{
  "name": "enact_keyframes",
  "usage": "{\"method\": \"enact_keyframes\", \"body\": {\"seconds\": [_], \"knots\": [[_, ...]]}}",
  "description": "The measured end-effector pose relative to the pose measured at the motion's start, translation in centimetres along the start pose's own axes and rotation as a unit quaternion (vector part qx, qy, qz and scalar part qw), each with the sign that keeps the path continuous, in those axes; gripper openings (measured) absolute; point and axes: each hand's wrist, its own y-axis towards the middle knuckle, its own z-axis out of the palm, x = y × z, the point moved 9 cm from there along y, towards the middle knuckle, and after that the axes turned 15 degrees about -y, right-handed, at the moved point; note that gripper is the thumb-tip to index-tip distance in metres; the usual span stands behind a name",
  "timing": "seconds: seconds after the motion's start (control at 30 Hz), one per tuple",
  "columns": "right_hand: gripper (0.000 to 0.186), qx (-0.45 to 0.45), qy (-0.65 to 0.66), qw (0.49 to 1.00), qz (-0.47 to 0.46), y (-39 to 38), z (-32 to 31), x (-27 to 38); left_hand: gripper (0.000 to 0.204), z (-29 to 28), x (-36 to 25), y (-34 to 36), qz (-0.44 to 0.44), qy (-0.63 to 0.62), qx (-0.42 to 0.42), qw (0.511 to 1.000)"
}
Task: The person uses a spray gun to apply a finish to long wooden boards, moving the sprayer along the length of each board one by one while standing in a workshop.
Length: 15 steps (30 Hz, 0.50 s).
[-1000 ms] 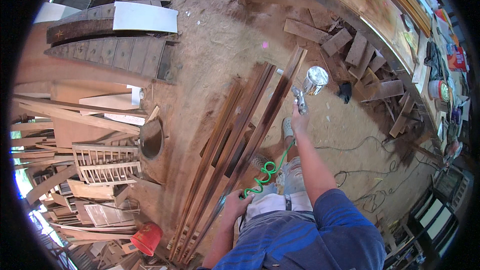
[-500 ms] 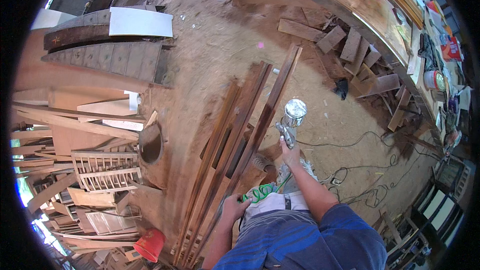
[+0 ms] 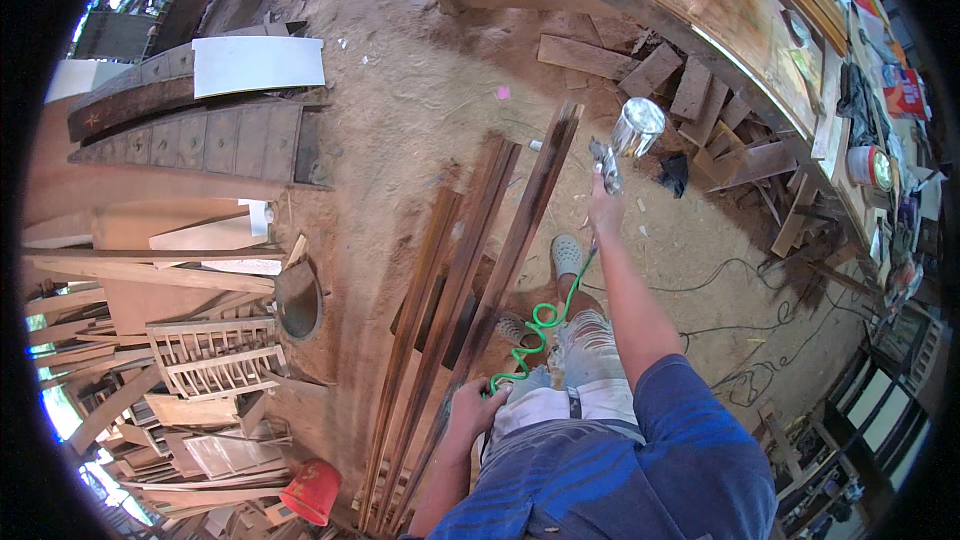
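In my right hand [image 3: 606, 208], arm stretched forward, is a silver spray gun [image 3: 604, 162] with a metal cup [image 3: 638, 127] at its front. A coiled green air hose [image 3: 541, 318] runs from the gun's grip back to my waist. There my left hand [image 3: 474, 408] is closed round the hose's near end. To the left of the gun lie several long dark-brown wooden strips [image 3: 516, 235], side by side, raised on dark supports. The strips' near ends pass beside my left forearm.
Wood offcuts [image 3: 690, 90] lie heaped under a workbench [image 3: 740, 15] at the upper right. Cables [image 3: 740, 340] trail over the floor on the right. Stacked timber [image 3: 150, 340], a round dark tub [image 3: 298, 300] and a red bucket [image 3: 311, 492] stand to the left.
My right hand has carried the spray gun forward and slightly right, toward the strips' far ends. The green hose has stretched out. My left hand stays at my waist.
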Motion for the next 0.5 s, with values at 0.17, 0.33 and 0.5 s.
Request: {"method": "enact_keyframes", "body": {"seconds": [0.17, 0.33, 0.5], "knots": [[0.033, -0.002, 0.036, 0.999, -0.002, 2.2, -0.5, 2.7, 0.047, 0.3, -1.6, 0.6, -0.023, -0.025, 0.004, 0.999], [0.029, 0.008, 0.056, 0.998, -0.002, 0.9, -0.8, 2.5, 0.047, 0.2, -1.1, 0.5, -0.023, -0.029, -0.004, 0.999], [0.026, 0.063, 0.039, 0.997, 0.013, -3.7, -0.9, 0.3, 0.049, 0.0, -0.7, -0.5, 0.013, 0.006, -0.001, 1.000]]}}
